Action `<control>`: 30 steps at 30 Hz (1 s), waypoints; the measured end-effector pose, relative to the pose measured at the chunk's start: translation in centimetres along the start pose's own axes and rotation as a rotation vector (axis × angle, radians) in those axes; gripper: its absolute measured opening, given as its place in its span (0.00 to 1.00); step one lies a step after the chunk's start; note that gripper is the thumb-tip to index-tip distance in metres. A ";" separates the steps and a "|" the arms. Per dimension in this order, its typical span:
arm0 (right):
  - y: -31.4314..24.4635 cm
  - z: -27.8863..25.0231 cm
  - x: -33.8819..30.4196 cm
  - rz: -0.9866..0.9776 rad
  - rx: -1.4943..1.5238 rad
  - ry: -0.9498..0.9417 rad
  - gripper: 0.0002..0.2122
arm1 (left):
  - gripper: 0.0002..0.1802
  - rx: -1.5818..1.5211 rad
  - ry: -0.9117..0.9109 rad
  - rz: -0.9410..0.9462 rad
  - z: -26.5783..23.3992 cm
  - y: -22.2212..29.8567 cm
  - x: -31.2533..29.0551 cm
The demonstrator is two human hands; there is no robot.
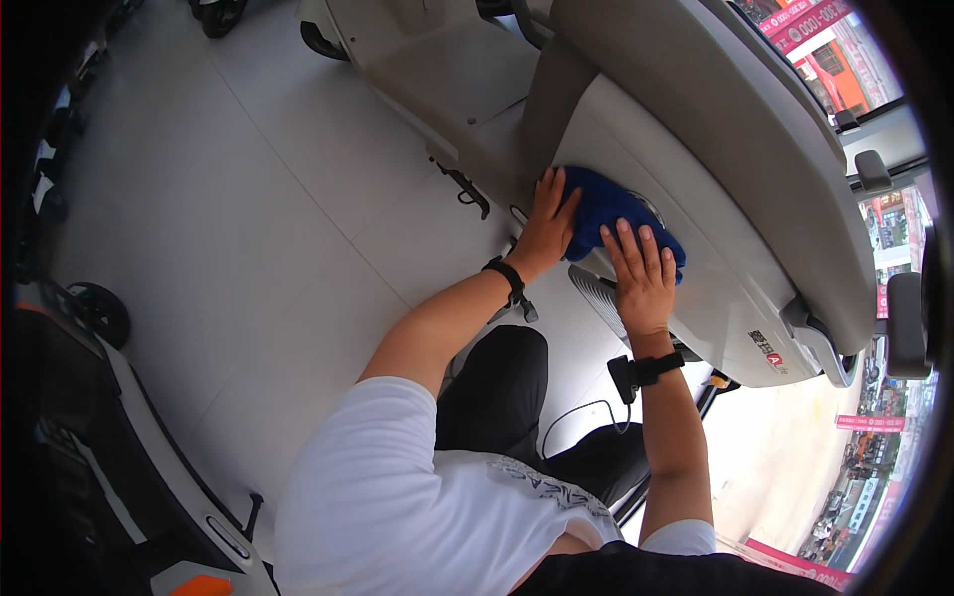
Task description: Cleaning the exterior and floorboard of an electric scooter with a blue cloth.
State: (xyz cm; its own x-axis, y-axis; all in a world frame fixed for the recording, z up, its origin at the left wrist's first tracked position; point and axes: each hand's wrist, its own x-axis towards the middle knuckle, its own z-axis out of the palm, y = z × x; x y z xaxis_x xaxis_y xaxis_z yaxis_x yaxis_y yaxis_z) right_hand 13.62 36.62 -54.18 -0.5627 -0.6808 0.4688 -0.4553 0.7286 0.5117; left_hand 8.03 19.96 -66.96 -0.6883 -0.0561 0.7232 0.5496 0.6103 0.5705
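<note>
Nearest, the person wears a white T-shirt (368, 487) and black trousers (502, 382). At near left stands a dark vehicle with an orange lamp (202, 586). Black straps with small devices circle both wrists.

Further out, the right hand (641, 288) lies on the blue cloth (602, 211), fingers extended and slightly spread, not curled round it. The left hand (542, 230) is at the cloth's left end, fingers outstretched and the thumb apart. The cloth rests bunched against the pale side panel (730, 288) of a scooter, below its long taupe seat (715, 109).

Left of the cloth, a black metal stand (462, 186) projects beneath the scooter's footboard (447, 74). Pale floor tiles (268, 199) extend to the far left, where a black wheel (221, 15) is partly visible.
</note>
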 end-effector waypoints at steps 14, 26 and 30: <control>4.9 -0.2 -7.8 -0.278 -0.140 -0.092 0.20 | 0.37 -0.183 -0.128 -0.126 4.2 5.9 -5.6; 4.3 -3.0 0.5 0.181 -0.159 0.185 0.23 | 0.36 0.013 0.199 0.125 1.3 6.8 4.8; 2.8 -0.3 -2.3 0.019 -0.174 0.125 0.22 | 0.31 -0.054 0.143 0.079 2.2 4.8 1.8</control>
State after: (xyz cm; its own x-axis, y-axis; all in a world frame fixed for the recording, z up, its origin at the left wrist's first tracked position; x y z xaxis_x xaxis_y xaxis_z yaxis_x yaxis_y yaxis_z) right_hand 13.80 40.23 -53.59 -0.4754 -0.6789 0.5595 -0.3131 0.7249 0.6136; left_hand 8.40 24.52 -63.83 -0.5700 -0.1240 0.8122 0.6262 0.5744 0.5271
